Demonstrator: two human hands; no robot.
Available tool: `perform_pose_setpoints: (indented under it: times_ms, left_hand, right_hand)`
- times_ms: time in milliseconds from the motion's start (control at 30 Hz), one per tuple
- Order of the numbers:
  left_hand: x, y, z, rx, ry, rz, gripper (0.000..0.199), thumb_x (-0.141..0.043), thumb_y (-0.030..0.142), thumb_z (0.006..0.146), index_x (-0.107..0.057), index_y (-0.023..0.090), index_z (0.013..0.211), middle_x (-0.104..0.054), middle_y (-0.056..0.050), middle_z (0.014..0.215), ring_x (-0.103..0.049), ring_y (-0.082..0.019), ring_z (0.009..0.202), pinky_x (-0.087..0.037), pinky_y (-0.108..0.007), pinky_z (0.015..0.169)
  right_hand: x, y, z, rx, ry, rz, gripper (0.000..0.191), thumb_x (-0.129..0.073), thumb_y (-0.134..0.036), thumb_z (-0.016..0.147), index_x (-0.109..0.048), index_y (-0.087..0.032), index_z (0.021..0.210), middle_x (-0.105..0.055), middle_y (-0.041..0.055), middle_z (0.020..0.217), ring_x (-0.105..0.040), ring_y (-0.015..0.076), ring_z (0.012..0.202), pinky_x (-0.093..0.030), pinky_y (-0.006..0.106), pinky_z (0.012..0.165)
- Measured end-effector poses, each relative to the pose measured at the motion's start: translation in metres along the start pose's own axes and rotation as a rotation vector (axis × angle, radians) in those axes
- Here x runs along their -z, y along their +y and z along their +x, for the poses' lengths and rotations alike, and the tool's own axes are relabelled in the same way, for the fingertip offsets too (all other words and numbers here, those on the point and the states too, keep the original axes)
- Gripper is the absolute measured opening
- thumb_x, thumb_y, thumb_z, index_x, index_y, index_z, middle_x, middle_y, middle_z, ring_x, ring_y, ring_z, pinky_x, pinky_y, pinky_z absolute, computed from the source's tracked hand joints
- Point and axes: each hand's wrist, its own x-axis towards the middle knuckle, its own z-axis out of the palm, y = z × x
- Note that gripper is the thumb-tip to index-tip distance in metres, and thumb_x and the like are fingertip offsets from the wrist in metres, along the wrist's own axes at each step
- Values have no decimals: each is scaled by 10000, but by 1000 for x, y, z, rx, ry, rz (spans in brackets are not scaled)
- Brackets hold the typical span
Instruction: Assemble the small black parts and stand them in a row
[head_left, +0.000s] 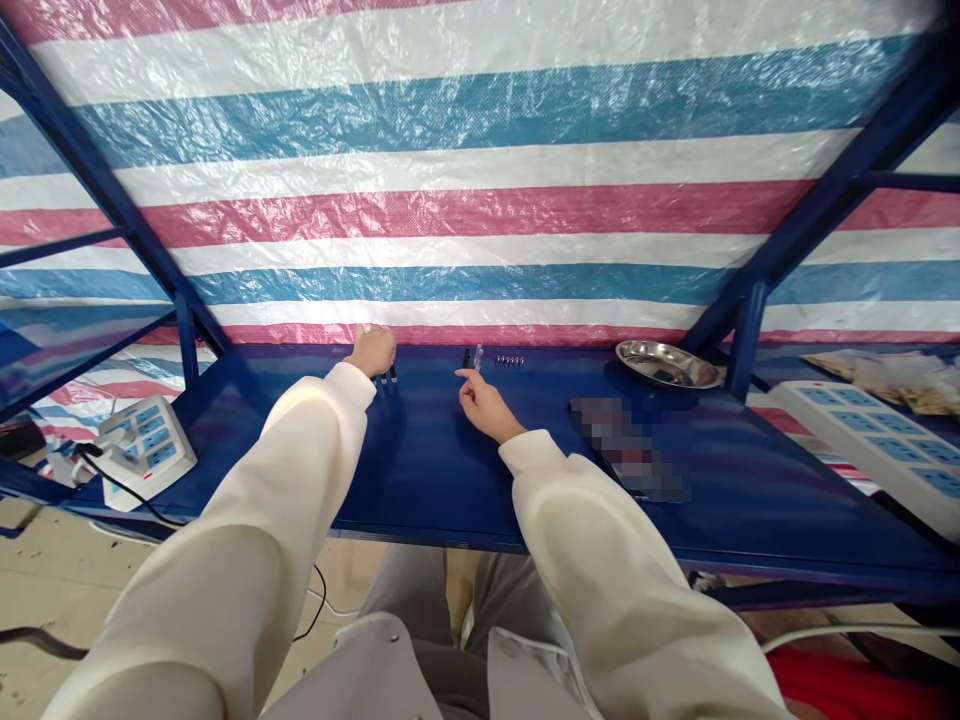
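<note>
At the back of the blue table, my left hand is curled over with its back toward me. Short black cylinders with pale ends show just below it; whatever the fingers hold is hidden. My right hand hovers over the middle of the table with the index finger stretched out and the other fingers partly bent; nothing shows in it. Just beyond that hand lie a slim black piece and a clear plastic piece. To their right, several small shiny metal pieces form a row.
A shiny metal dish stands at the back right, with a blurred-out flat object nearer me. White power strips lie at the left and right. Blue frame bars and a striped plastic sheet border the blue table.
</note>
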Motion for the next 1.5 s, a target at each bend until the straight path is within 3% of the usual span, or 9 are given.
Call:
perform_pose_setpoints:
  times_ms: [367, 533, 667, 733, 833, 967, 1167, 1333, 1500]
  left_hand:
    - [0, -1, -2, 9, -13, -40, 67, -598, 89, 641, -635, 141, 659, -630, -113, 922, -502, -309, 1024, -237, -509, 952]
    - [6, 6, -8, -10, 20, 16, 142, -590, 109, 698, -661, 129, 820, -624, -144, 995, -493, -319, 1058, -253, -500, 940]
    - [8, 33, -15, -128, 117, -11, 301, -484, 170, 820, -610, 148, 1092, -600, -155, 1118, -482, -304, 1105, -262, -493, 949]
    - [3, 51, -18, -195, 129, -83, 407, -443, 209, 857, -505, 177, 1257, -559, -142, 1219, -461, -293, 1150, -278, -478, 951]
    - [-13, 78, -19, -238, 102, -133, 504, -379, 224, 885, -349, 167, 1384, -507, -151, 1289, -461, -288, 1153, -313, -469, 934]
    - [-40, 101, -12, -188, 52, -170, 583, -362, 186, 875, -222, 185, 1441, -439, -163, 1353, -451, -290, 1161, -331, -473, 929]
    - [-66, 112, 5, -136, 71, -149, 543, -358, 143, 855, -314, 166, 1396, -457, -163, 1335, -458, -300, 1151, -328, -474, 910]
    - [-59, 109, 9, -128, 182, -135, 304, -384, 121, 844, -580, 134, 1076, -601, -158, 1091, -526, -286, 1034, -322, -438, 868]
    - [-47, 103, -9, -51, 214, -164, 202, -406, 157, 860, -597, 156, 927, -648, -128, 971, -573, -259, 933, -329, -413, 824]
  right_hand:
    - [2, -3, 1, -34, -24, -35, 442, -357, -83, 765, -469, -131, 1190, -598, 19, 755, -560, 141, 670, -439, 276, 730]
    - [7, -7, 1, -137, -14, -177, 421, -369, -81, 775, -530, -147, 1158, -640, 53, 821, -590, 176, 766, -448, 297, 756]
    - [10, -6, 1, -254, 58, -384, 359, -391, -91, 779, -623, -139, 1049, -646, 132, 1011, -570, 242, 968, -432, 360, 849]
    - [8, -5, 0, -292, 84, -456, 368, -397, -121, 801, -618, -135, 1095, -599, 157, 1157, -522, 272, 1084, -408, 403, 905]
    - [3, -1, 0, -337, 47, -514, 418, -396, -202, 857, -534, -142, 1246, -463, 152, 1363, -379, 287, 1273, -308, 478, 1023]
    - [-2, 5, 1, -381, -60, -542, 476, -359, -288, 907, -414, -148, 1359, -336, 147, 1462, -235, 297, 1366, -189, 568, 1067]
    - [-2, 8, 6, -384, -116, -538, 493, -326, -310, 921, -369, -161, 1389, -313, 141, 1475, -207, 296, 1377, -160, 590, 1067]
    - [-4, 9, 8, -385, -119, -538, 496, -306, -329, 929, -369, -162, 1392, -301, 137, 1482, -194, 295, 1381, -144, 595, 1069]
    - [-6, 14, 10, -398, -157, -541, 519, -265, -373, 940, -338, -168, 1412, -276, 133, 1493, -172, 291, 1389, -125, 595, 1071]
